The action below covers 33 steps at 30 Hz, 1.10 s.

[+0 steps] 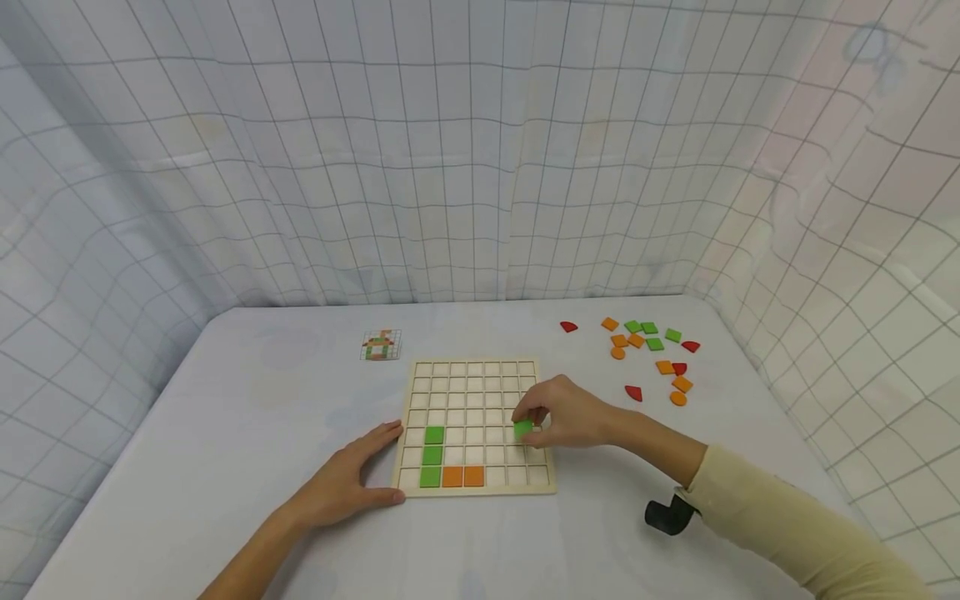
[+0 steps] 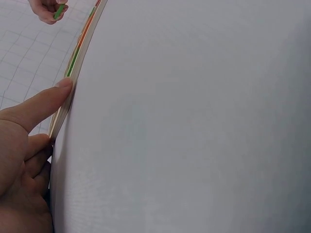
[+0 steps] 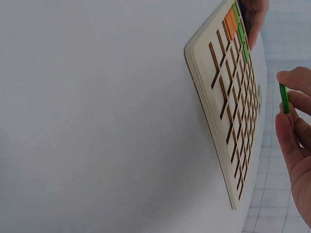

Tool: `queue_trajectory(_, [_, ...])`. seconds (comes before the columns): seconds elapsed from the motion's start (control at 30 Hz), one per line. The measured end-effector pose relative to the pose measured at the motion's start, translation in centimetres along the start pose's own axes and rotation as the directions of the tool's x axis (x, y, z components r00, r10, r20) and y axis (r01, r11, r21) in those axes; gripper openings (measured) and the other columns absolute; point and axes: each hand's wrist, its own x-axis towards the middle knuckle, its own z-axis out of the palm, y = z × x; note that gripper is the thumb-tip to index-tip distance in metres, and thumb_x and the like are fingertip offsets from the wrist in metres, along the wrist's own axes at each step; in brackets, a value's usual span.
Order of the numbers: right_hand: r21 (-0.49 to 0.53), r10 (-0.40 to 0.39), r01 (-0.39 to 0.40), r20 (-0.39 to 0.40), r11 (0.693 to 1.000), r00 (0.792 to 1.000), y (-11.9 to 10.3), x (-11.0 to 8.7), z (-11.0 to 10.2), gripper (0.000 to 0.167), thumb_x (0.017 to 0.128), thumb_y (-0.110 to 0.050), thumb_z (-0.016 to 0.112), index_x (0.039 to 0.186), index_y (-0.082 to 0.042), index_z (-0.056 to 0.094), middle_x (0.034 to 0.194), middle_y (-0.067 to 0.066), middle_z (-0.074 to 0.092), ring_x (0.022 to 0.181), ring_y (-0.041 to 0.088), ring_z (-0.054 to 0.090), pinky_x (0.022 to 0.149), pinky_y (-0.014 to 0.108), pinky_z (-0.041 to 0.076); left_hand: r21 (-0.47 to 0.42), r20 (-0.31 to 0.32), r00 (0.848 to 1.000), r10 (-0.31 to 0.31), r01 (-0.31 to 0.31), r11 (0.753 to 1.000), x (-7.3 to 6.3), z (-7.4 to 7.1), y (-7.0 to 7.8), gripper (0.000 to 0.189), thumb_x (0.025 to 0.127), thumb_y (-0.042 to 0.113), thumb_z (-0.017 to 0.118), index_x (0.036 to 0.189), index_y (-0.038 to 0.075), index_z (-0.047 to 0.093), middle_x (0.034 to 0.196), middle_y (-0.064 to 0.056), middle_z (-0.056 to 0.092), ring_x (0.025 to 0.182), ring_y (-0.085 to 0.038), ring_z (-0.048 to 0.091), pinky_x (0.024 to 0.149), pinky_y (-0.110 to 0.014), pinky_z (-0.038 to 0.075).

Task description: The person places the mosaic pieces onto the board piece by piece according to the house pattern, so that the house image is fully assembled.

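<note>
1. My right hand [image 1: 573, 414] pinches a thin green square [image 1: 522, 430] above the right side of the gridded board [image 1: 475, 436].
2. My left hand [image 1: 339, 485], fingers spread, touches its left edge.
3. The surface [image 1: 480, 550] extends beyond its near edge.

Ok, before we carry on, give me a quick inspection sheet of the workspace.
Surface: white table, with a grid board lying on it.
Job's things: three green squares in a column on the board; two orange squares in its nearest row; pattern card beyond the board's far-left corner; loose green, orange and red pieces to the right.
Clutter: black object by the right sleeve, purpose unclear.
Left hand: touches the board's left side with its fingers.
Right hand: pinches a green tile above the board.
Cables: nothing seen.
Surroundings: white sheeting with a grid pattern.
</note>
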Motion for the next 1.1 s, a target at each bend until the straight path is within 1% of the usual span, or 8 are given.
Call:
queue_trajectory(0.1, [-0.014,-0.019,0.019,0.023,1.000,1.000,-0.1,0.2,0.8,0.017,0.088,-0.010,0.083,0.104,-0.006,0.079,0.096,-0.010,0.072,0.082,0.007,0.066,0.076,0.022,0.058,-0.001,0.002,1.000,0.000,0.000,1.000,0.0,0.0,0.0,0.097,0.081,0.051,0.085,0.157,0.007,0.043,0.164,-0.012,0.036,0.150,-0.043,0.027,0.117,-0.066,0.024])
queue_trajectory(0.27, [-0.037,-0.028,0.032,0.094,0.999,0.995,-0.7,0.8,2.6,0.019,0.089,-0.016,0.084,0.105,-0.006,0.080,0.092,-0.012,0.070,0.081,0.001,0.062,0.075,0.016,0.055,0.006,-0.004,1.000,-0.003,0.003,1.000,0.0,0.0,0.0,0.097,0.081,0.052,0.085,0.157,0.008,0.043,0.164,-0.013,0.036,0.150,-0.043,0.028,0.117,-0.066,0.023])
queue_trajectory(0.4, [-0.040,-0.050,0.055,0.124,0.998,0.991,-1.3,0.8,3.9,0.018,0.088,-0.014,0.085,0.103,-0.007,0.080,0.088,-0.011,0.068,0.079,0.001,0.059,0.072,0.014,0.052,0.003,-0.003,1.000,-0.007,0.007,1.000,0.0,-0.1,0.1,0.097,0.081,0.052,0.085,0.158,0.009,0.043,0.164,-0.011,0.035,0.150,-0.042,0.028,0.117,-0.066,0.023])
queue_trajectory(0.53, [-0.048,-0.064,0.070,0.121,0.996,0.991,-1.6,0.7,4.8,0.016,0.087,-0.011,0.083,0.103,-0.007,0.080,0.086,-0.009,0.067,0.077,0.001,0.057,0.071,0.014,0.051,0.003,-0.002,1.000,-0.004,0.004,1.000,0.1,-0.1,0.2,0.098,0.081,0.052,0.085,0.158,0.009,0.043,0.164,-0.011,0.036,0.151,-0.042,0.028,0.117,-0.066,0.024])
queue_trajectory(0.73, [-0.063,-0.027,0.034,0.116,0.997,0.993,-1.5,0.8,5.4,0.018,0.089,-0.016,0.084,0.105,-0.010,0.080,0.086,-0.013,0.065,0.077,-0.001,0.054,0.070,0.014,0.050,0.007,-0.002,1.000,-0.002,0.002,1.000,0.1,-0.1,0.3,0.098,0.081,0.052,0.085,0.157,0.008,0.044,0.164,-0.011,0.036,0.150,-0.042,0.028,0.117,-0.066,0.024])
queue_trajectory(0.93, [-0.059,-0.026,0.032,0.103,0.998,0.994,-1.5,0.9,5.8,0.018,0.089,-0.018,0.084,0.105,-0.011,0.080,0.086,-0.013,0.064,0.077,0.002,0.056,0.069,0.014,0.050,0.002,-0.004,1.000,-0.008,0.008,1.000,0.0,-0.1,0.1,0.098,0.080,0.053,0.086,0.158,0.009,0.044,0.164,-0.011,0.036,0.151,-0.042,0.028,0.117,-0.065,0.024])
queue_trajectory(1.1, [-0.050,-0.031,0.036,0.095,0.998,0.995,-1.5,1.0,5.8,0.020,0.089,-0.018,0.085,0.106,-0.011,0.080,0.089,-0.013,0.065,0.078,0.002,0.057,0.069,0.014,0.051,0.003,-0.006,1.000,-0.018,0.018,1.000,0.0,0.0,0.1,0.098,0.080,0.053,0.086,0.158,0.010,0.044,0.164,-0.011,0.035,0.151,-0.041,0.027,0.118,-0.065,0.022])
